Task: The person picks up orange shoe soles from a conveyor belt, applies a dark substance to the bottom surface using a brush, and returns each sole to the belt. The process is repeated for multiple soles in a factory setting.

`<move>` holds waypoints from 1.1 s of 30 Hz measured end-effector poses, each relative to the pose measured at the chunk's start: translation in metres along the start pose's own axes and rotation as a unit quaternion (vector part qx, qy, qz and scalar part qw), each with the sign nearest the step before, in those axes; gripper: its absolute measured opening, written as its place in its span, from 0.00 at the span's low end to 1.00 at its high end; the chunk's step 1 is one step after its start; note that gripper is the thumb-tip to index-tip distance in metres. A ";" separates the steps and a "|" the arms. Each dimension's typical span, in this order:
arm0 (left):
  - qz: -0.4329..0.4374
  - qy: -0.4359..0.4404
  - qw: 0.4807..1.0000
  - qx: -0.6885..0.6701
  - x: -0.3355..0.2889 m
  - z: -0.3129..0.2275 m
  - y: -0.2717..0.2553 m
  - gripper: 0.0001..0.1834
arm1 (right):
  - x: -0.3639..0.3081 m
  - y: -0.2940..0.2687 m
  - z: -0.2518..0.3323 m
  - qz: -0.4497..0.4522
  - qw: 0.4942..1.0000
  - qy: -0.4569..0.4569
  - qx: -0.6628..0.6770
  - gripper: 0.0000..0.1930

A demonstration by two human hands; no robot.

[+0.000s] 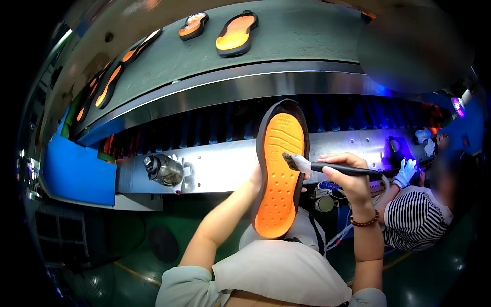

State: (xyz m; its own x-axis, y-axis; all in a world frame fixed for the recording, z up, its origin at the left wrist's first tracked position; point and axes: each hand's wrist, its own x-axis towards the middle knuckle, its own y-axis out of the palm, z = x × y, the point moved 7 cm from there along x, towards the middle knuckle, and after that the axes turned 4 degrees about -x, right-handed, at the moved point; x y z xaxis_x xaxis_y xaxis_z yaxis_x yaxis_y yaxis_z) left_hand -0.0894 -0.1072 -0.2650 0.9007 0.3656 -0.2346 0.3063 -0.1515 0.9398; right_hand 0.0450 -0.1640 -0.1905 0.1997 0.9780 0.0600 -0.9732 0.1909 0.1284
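An orange shoe sole (281, 192) with a black rim stands nearly upright before me, its dimpled and grooved orange face toward me. My left hand (255, 176) grips it from behind by the edge, with most of the fingers hidden. In my right hand (352, 176) is a brush (332, 168) with a black handle and a pale ferrule. Its dark bristles touch the orange face near the middle. A pale tube runs from the handle's end down past my right wrist.
Beyond a steel edge, a green conveyor belt (302, 36) carries several orange-and-black soles (238, 35). A clear bottle (163, 170) lies tilted on the metal ledge (220, 169) at left. At right, a co-worker in a striped shirt (417, 217) wears a pale glove (405, 173).
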 end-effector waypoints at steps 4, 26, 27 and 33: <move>-0.041 -0.008 0.999 -0.005 -0.001 0.010 0.007 0.51 | 0.009 -0.009 -0.029 -0.051 0.998 0.032 -0.010 0.06; -0.050 0.115 0.992 0.026 -0.027 0.011 -0.022 0.51 | -0.073 0.064 -0.013 0.229 0.947 -0.065 -0.218 0.07; -0.063 0.116 0.991 0.033 -0.029 0.014 -0.018 0.52 | -0.064 0.058 -0.009 0.207 0.959 -0.058 -0.184 0.07; 0.025 0.077 0.994 0.073 -0.023 0.034 0.005 0.52 | -0.001 0.019 -0.012 -0.034 0.999 0.011 0.005 0.06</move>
State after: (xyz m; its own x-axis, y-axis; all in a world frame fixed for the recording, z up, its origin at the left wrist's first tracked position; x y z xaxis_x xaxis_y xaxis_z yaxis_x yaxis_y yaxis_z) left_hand -0.0982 -0.1477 -0.2636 0.8614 0.4889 -0.1378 0.3141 -0.2995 0.9009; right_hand 0.0253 -0.1603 -0.2005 0.2619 0.9646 0.0292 -0.9565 0.2555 0.1406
